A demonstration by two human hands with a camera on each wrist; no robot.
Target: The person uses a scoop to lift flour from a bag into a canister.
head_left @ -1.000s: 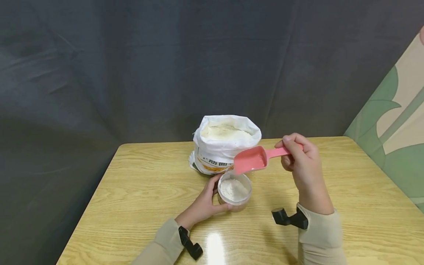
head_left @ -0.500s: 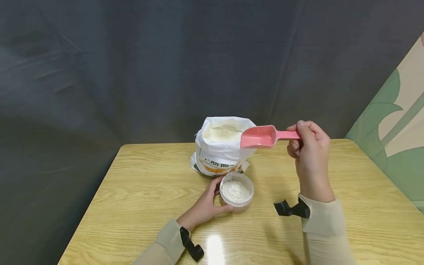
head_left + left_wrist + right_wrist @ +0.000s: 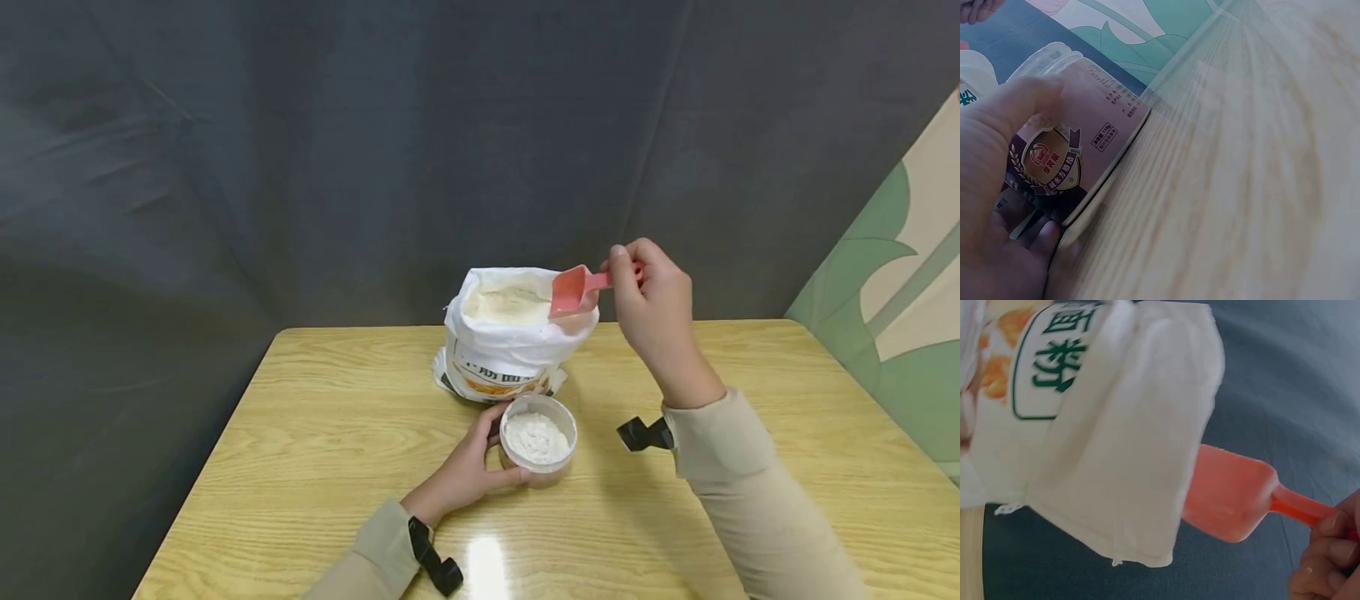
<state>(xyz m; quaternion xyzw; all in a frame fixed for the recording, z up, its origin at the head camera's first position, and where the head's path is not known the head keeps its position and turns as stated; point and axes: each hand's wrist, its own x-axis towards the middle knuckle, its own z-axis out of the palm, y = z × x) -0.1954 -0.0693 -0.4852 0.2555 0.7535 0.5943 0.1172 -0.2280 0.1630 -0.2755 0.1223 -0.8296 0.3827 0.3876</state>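
Note:
My right hand (image 3: 651,304) grips the handle of a pink scoop (image 3: 572,292), its blade tilted over the right side of the bag's mouth. The white flour bag (image 3: 517,337) stands with its top folded back, and pale flour (image 3: 506,305) shows inside. In the right wrist view the bag's fabric hides the tip of the scoop (image 3: 1229,494). Right in front of the bag is a clear plastic jar (image 3: 1075,137) with a printed label, holding white flour (image 3: 536,437). Curled round the jar's left side, my left hand (image 3: 472,467) holds it on the table.
The wooden table (image 3: 322,433) reaches back to a dark cloth (image 3: 375,167) hanging close behind the bag. At the right is a wall panel (image 3: 892,333) with green and beige leaf shapes. Each sleeve carries a black wrist camera (image 3: 643,434).
The right hand has carried the scoop from above the jar, up and right, then left to the bag's mouth, tilting it. The left hand keeps holding the jar in place.

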